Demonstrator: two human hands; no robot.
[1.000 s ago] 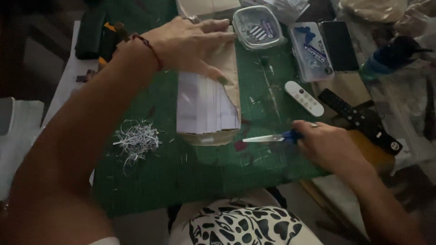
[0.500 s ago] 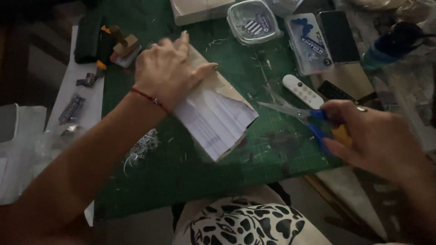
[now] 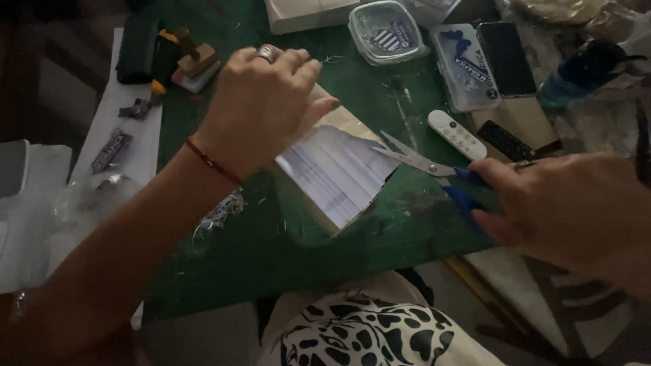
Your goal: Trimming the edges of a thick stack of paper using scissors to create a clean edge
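White lined cardboard piece (image 3: 339, 177) gripped by left hand (image 3: 261, 102); right hand (image 3: 569, 210) clutches blue-handled scissors (image 3: 434, 169), blades open at its edge.

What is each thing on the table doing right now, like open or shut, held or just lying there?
scissors: blades open, held by the right hand
paper sheet: edge jagged, held by the left hand
clear plastic tub: lid on
white remote: lying flat, untouched
phone: screen dark
paper shreds: loose pile on the green mat
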